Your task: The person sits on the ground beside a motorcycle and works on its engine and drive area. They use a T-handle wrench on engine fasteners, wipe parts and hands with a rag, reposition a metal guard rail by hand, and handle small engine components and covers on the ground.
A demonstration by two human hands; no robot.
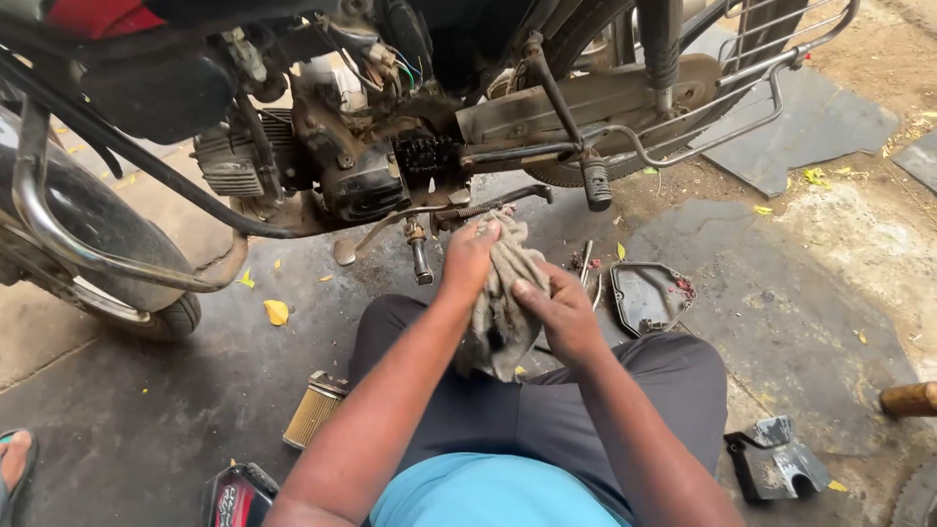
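A dirty grey rag [503,307] hangs between both my hands above my lap. My left hand [470,256] grips its upper part, fingers closed into the cloth. My right hand [558,314] holds the rag's right side, thumb pressed on it. Just beyond stands a motorcycle with its oily engine [356,161] and exposed sprocket [425,153], side cover off. A gear lever [418,256] hangs down near my left hand.
A removed black engine cover [647,296] lies on the ground to the right, thin tools [586,262] beside it. A yellow air filter [313,411] sits by my left knee. A black bracket [776,461], wooden handle [910,398] and front tyre [146,317] are around.
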